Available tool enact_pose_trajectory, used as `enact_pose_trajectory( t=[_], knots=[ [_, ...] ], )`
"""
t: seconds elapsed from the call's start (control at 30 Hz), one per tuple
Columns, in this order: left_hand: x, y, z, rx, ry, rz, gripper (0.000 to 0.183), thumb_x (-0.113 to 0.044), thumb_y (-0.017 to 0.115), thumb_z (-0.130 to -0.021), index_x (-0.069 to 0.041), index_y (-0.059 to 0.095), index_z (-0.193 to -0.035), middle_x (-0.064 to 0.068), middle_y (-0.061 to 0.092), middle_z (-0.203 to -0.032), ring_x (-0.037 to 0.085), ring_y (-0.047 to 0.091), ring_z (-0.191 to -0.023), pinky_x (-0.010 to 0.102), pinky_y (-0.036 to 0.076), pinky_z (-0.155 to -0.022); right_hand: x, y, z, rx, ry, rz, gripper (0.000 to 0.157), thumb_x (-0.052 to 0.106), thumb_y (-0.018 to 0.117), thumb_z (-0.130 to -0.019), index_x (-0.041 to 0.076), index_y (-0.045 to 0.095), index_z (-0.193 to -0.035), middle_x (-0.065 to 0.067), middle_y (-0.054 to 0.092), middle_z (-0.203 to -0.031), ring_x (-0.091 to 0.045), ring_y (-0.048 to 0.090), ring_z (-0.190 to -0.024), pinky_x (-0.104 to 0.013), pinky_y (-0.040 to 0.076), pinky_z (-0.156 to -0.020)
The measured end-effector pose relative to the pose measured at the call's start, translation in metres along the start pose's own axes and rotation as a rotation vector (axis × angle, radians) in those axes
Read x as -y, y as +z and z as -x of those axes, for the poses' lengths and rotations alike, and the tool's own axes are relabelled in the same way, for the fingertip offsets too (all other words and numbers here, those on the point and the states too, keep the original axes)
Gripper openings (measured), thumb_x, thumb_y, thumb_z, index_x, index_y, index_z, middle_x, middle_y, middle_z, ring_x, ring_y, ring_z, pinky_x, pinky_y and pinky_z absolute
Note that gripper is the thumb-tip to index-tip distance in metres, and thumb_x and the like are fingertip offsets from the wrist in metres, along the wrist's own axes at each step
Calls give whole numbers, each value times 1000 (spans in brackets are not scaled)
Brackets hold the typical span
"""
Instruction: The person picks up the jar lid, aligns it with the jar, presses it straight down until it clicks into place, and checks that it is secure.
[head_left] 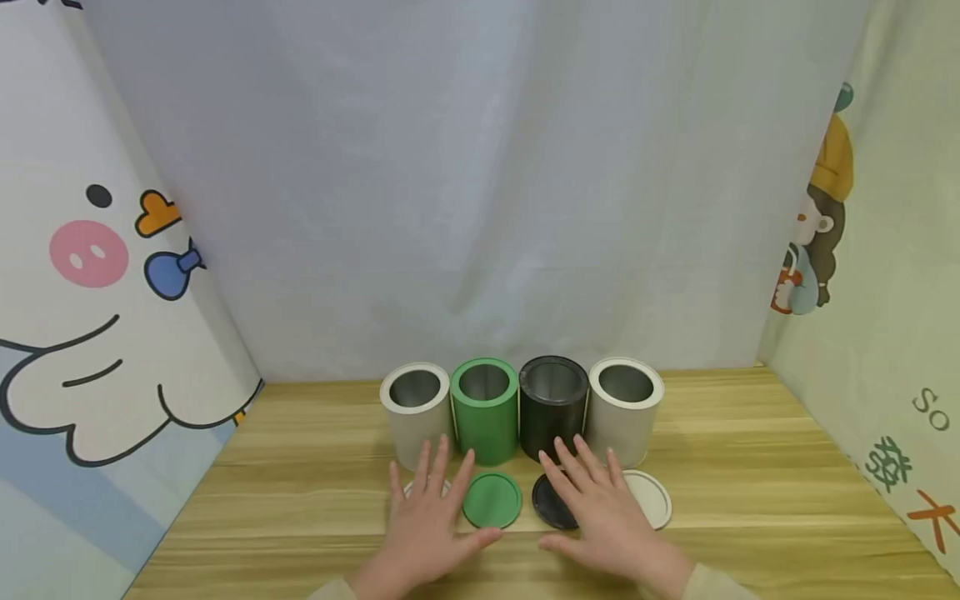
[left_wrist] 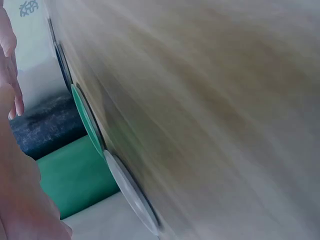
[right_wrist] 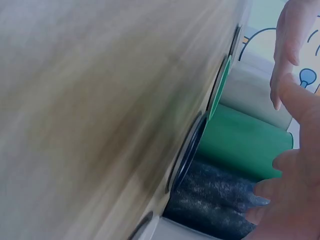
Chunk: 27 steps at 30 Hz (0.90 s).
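My left hand, fingers spread and palm down, hovers above a white lid that it mostly covers in the head view. A green lid lies just right of that thumb. Over a black lid my right hand is spread likewise, partly hiding it and the white lid on its right. Behind the lids stand open-topped canisters in a row: white, green, black and white. Neither hand holds anything.
The wood-grain table meets a pale grey curtain close behind the canisters. Printed cloth walls stand on both sides, with a cartoon animal at left and a cartoon child at right.
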<state>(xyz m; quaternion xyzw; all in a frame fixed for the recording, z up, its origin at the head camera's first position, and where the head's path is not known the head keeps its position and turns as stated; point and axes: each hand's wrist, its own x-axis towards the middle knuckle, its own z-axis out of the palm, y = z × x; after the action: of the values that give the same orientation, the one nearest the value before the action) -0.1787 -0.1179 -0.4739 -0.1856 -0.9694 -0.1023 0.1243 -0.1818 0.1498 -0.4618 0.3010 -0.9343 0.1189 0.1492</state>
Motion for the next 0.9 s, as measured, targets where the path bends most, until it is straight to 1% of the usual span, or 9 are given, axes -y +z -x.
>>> enact_pose_trajectory(
  t=[0.13,0.27,0.37,0.43,0.63,0.77,0.9],
  knots=[
    [6,-1,3,-28,10,-3,101,-80,56,-79,-16,37,-154,24,20,-160,45,16,-146,77,10,-106,4,4,-4,-4,-22,-19,99,60,76,-77,10,38,-154,-19,35,-156,-43,24,-144,-72,21,-107],
    [13,-4,5,-63,28,-65,104,-85,51,-77,-15,39,-153,25,26,-157,44,20,-145,77,16,-105,10,7,-10,-7,-34,-48,100,59,76,-78,10,36,-154,-16,33,-157,-41,24,-145,-71,20,-109],
    [18,-8,5,-96,40,-87,106,-88,48,-76,-14,41,-152,25,30,-156,44,23,-144,76,20,-105,15,9,-17,-12,-45,-57,100,60,76,-78,11,36,-155,-14,32,-158,-39,24,-145,-69,20,-110],
    [21,-11,6,-119,45,-79,107,-88,48,-75,-13,43,-151,25,31,-155,44,25,-144,76,20,-105,18,10,-22,-18,-56,-73,99,59,76,-78,11,36,-154,-14,32,-158,-39,25,-145,-69,21,-110],
    [31,-15,12,-168,57,-50,106,-84,56,-75,-9,47,-148,25,34,-154,44,30,-141,75,22,-105,28,18,-36,-23,-98,-133,95,57,76,-80,9,39,-153,-15,36,-156,-38,28,-144,-67,22,-111],
    [38,-15,17,-196,61,-8,106,-82,60,-74,-5,48,-146,25,38,-151,44,34,-139,75,23,-104,34,24,-43,-21,-120,-179,94,55,78,-79,9,40,-152,-14,38,-155,-36,30,-144,-65,24,-112],
    [48,-10,22,-215,72,17,109,-82,60,-73,-3,46,-147,25,41,-149,43,38,-137,74,25,-105,39,30,-50,-19,-150,-204,92,52,79,-79,9,42,-151,-13,40,-154,-34,32,-143,-63,25,-112]
  ],
)
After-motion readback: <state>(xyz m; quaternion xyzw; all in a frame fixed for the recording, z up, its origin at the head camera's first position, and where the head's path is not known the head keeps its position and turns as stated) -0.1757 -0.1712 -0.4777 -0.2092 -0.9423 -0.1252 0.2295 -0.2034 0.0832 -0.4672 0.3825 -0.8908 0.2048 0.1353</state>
